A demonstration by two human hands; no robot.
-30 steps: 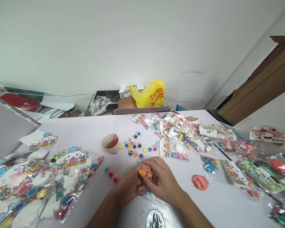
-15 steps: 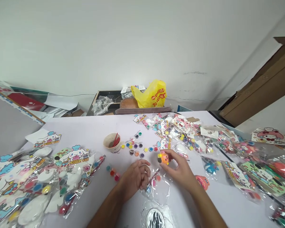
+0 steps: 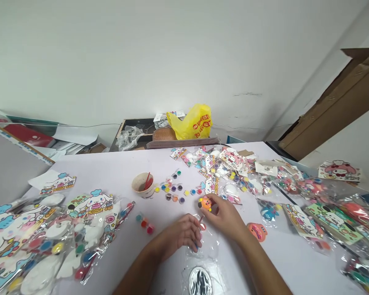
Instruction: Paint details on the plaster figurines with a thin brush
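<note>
My right hand (image 3: 223,215) holds a small orange and yellow painted figurine (image 3: 205,203) between thumb and fingers, just above the table. My left hand (image 3: 184,232) reaches over a clear plastic bag (image 3: 211,246), its fingers loosely bent and apart; they partly cover the small paint pots and the red paintbrush (image 3: 201,219) at the bag. Whether the fingertips touch these is hard to see. Below lies a round mirror-like piece (image 3: 199,282) in clear wrap. A strip of paint pots (image 3: 144,223) lies left of my left hand, and an orange-red painted piece (image 3: 257,232) beside my right forearm.
A paper cup (image 3: 141,185) with red brushes stands near several loose paint pots (image 3: 174,188). Bagged white figurines with cards (image 3: 90,203) cover the table's left side, and more bagged kits (image 3: 307,223) the right. A yellow plastic bag (image 3: 193,123) sits behind the table.
My left hand has turned over and moved right, onto the clear bag. My right hand has shifted slightly left with the figurine, which has turned. The camera view has shifted a little.
</note>
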